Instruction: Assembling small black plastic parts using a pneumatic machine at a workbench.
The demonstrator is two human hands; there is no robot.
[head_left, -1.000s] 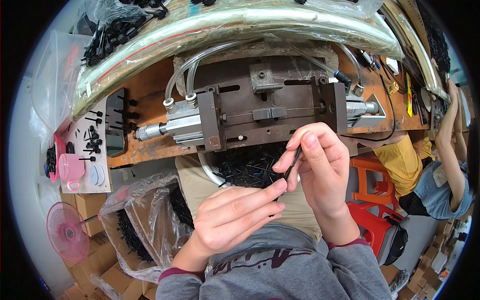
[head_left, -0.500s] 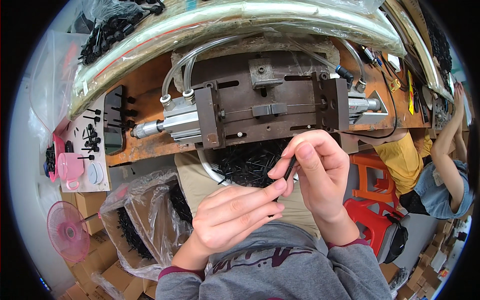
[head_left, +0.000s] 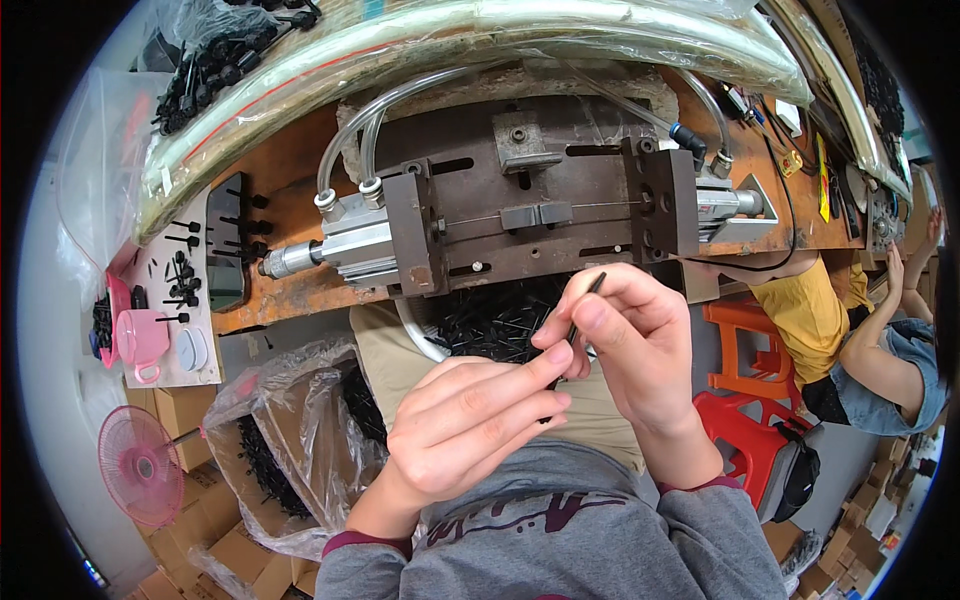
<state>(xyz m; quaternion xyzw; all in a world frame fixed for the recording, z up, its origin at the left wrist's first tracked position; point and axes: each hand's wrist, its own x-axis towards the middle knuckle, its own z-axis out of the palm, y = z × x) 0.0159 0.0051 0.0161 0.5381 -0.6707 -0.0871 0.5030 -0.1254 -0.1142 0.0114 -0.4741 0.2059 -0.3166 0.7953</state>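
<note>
My right hand (head_left: 640, 345) pinches a thin black rod (head_left: 596, 286) between thumb and fingers, its pointed upper end sticking out past the fingertips. From the left, my left hand (head_left: 480, 415) meets it, thumb and forefinger closed on the rod's lower part. A small dark tip (head_left: 545, 420) shows below the left fingertips; I cannot tell whether it belongs to the same rod. Both hands are above my lap, just in front of a heap of black rods (head_left: 490, 320). Behind them stands a brown metal fixture (head_left: 470, 210) with a small grey block (head_left: 535, 214) at its middle.
Silver air cylinders (head_left: 360, 250) with clear hoses flank the fixture on the wooden bench. At left are a phone (head_left: 228, 240), black knobbed parts (head_left: 183, 275) and a pink cup (head_left: 140, 338). A plastic-lined box (head_left: 310, 430) stands below. A co-worker (head_left: 880, 370) sits at right near red stools (head_left: 745, 430).
The rod has tilted and slid so that its pointed end now shows above my right fingertips. Both hands have stayed nearly in place. The co-worker's arms have moved down slightly.
</note>
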